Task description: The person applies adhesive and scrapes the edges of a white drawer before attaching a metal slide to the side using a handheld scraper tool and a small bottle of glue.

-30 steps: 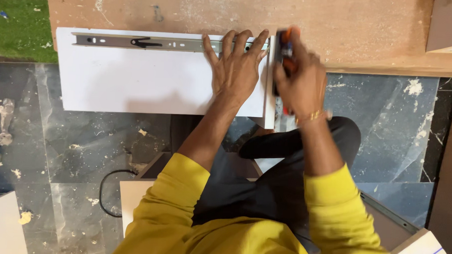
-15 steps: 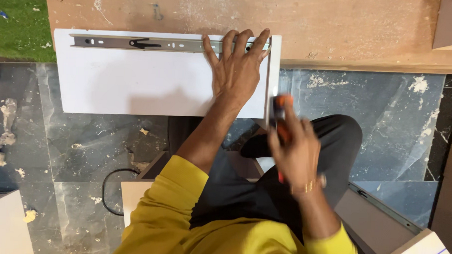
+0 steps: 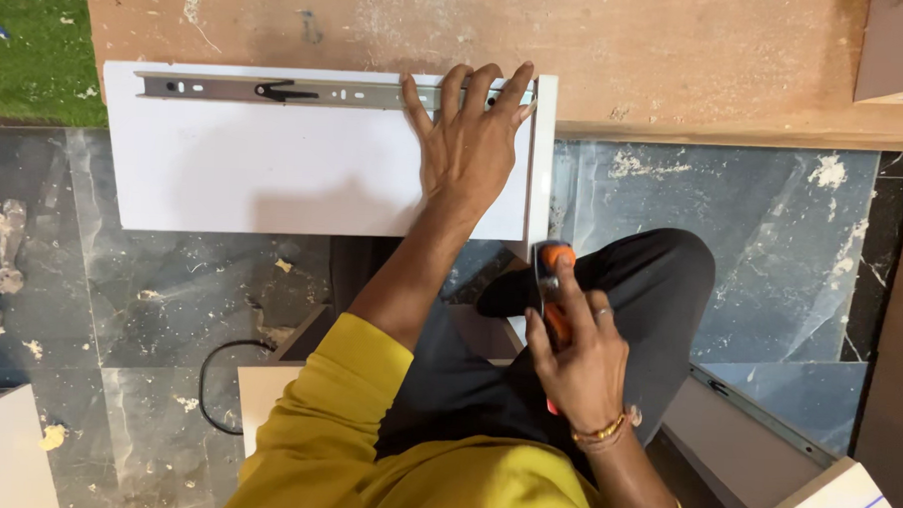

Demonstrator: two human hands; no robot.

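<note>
My left hand [image 3: 470, 145] lies flat with fingers spread on a white panel [image 3: 274, 178], its fingertips over the right end of a grey metal drawer slide [image 3: 297, 91] that runs along the panel's top edge. A second white panel edge [image 3: 543, 157] stands upright at the right end. My right hand [image 3: 578, 364] is pulled back over my lap and grips an orange and black handled tool [image 3: 551, 278], its tip hidden by the hand.
A dusty brown wooden board [image 3: 579, 48] lies behind the panel. The floor is dark marble tile [image 3: 772, 245] with plaster specks. A black cable [image 3: 212, 386] loops at lower left. Another white panel with a slide [image 3: 756, 415] lies at lower right.
My right hand has drawn the orange tool down from the panel's right edge toward my lap. My left hand has stayed pressed on the panel.
</note>
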